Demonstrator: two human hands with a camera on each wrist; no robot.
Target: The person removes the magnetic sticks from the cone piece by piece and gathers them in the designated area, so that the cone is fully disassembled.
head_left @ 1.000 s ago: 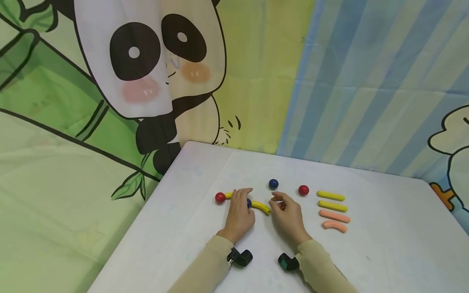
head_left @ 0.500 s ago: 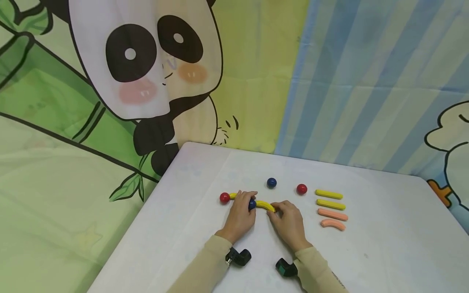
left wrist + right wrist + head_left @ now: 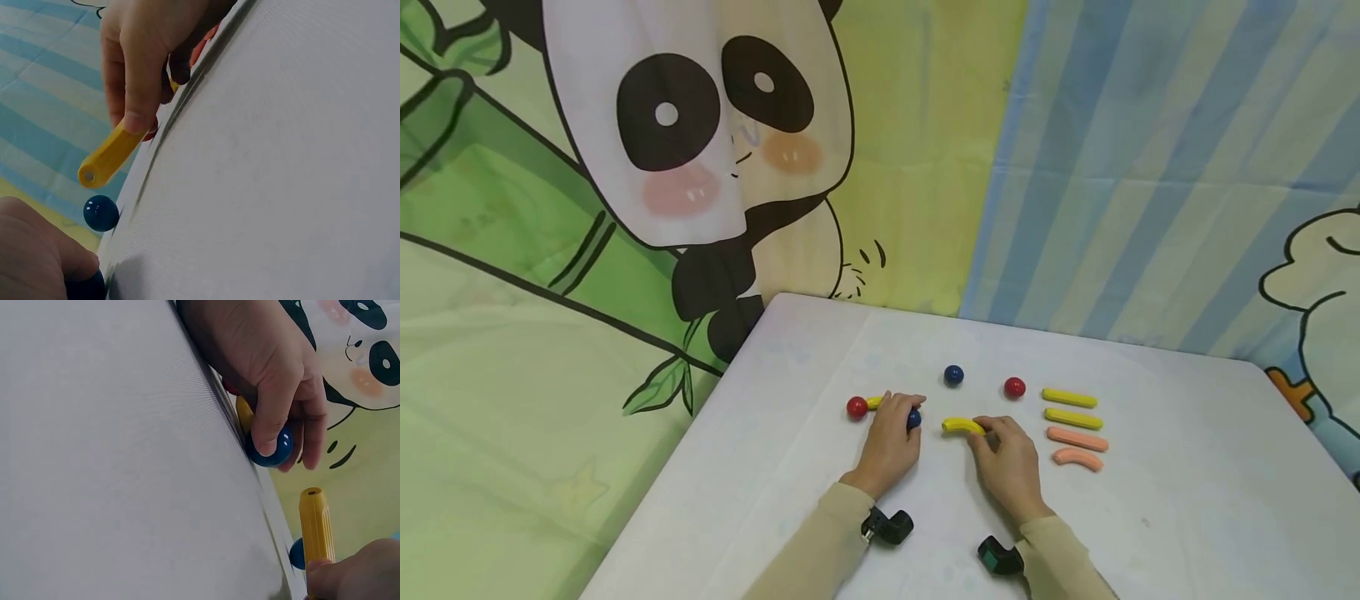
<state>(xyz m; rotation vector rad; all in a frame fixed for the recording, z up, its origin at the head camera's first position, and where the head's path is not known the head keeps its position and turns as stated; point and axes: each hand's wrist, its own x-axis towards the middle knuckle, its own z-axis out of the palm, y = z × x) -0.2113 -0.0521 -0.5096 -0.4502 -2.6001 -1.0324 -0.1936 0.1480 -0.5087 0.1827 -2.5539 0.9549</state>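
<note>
My left hand (image 3: 891, 446) grips a blue ball (image 3: 275, 447) with thumb and fingers. A yellow rod (image 3: 874, 403), mostly hidden behind that hand, runs from the blue ball toward a red ball (image 3: 857, 407) on the left. My right hand (image 3: 1011, 467) pinches the right end of a curved yellow rod (image 3: 961, 426) between thumb and fingers. In the right wrist view its free end shows a small hole. A gap separates this curved rod from the blue ball in the left hand.
Behind the hands lie a loose blue ball (image 3: 953, 376) and a loose red ball (image 3: 1015, 388). To the right, two straight yellow rods (image 3: 1070, 397), a straight pink rod (image 3: 1077, 439) and a curved pink rod (image 3: 1078, 459) lie in a column on the white table (image 3: 1187, 500).
My right hand reached the curved yellow rod's end, pinched it and drew it rightward, away from the blue ball. The left hand stays on the blue ball.
</note>
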